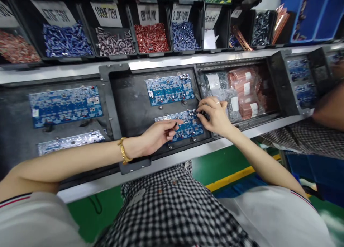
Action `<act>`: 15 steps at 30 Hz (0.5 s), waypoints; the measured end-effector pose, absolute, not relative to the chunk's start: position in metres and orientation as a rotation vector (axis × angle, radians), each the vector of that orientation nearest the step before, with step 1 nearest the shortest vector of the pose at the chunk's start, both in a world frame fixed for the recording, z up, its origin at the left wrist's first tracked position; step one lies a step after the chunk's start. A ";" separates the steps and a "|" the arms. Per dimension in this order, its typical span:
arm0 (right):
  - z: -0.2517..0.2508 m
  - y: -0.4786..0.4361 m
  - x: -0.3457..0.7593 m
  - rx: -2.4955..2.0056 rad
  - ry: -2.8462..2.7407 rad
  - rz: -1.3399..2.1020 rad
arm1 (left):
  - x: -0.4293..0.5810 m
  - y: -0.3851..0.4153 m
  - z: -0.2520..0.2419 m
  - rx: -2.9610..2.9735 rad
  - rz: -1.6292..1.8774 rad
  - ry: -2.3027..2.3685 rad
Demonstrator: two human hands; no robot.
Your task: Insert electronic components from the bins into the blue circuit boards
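Observation:
Over the nearer blue circuit board (197, 130), my left hand (158, 134) pinches a small dark electronic component (176, 124) between thumb and fingertips. My right hand (215, 114) is closed at that board's upper right corner, its fingertips at the small dark parts there. Something dark shows under its fingers, too small and covered to name. Part of the nearer board is hidden by my hands. Behind it lies a second blue circuit board (169, 91), with small round capacitors standing at its upper right. Both boards lie in a black carrier tray (127, 100).
Black bins of blue capacitors (66, 41), red components (152, 37) and other parts line the back. Bagged copper-coloured parts (242, 91) lie right of the tray. Another carrier with a blue board (66, 105) is at left. A co-worker's arm (329, 109) shows at far right.

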State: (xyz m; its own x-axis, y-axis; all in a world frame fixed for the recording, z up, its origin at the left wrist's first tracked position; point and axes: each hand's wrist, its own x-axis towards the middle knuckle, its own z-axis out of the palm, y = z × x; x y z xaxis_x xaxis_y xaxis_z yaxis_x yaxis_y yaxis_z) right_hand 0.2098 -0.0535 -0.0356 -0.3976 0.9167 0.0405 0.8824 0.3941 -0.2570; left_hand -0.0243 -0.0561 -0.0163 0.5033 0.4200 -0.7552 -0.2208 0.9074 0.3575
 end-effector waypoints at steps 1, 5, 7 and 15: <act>-0.036 -0.054 0.211 -1.602 -2.482 0.286 | -0.025 -0.057 -0.017 0.216 0.398 0.975; -0.038 -0.054 0.213 -1.600 -2.514 0.282 | -0.025 -0.059 -0.020 0.221 0.400 0.970; -0.039 -0.055 0.213 -1.619 -2.506 0.274 | -0.024 -0.059 -0.020 0.215 0.386 0.968; -0.039 -0.056 0.215 -1.615 -2.529 0.250 | -0.023 -0.057 -0.022 0.219 0.373 0.985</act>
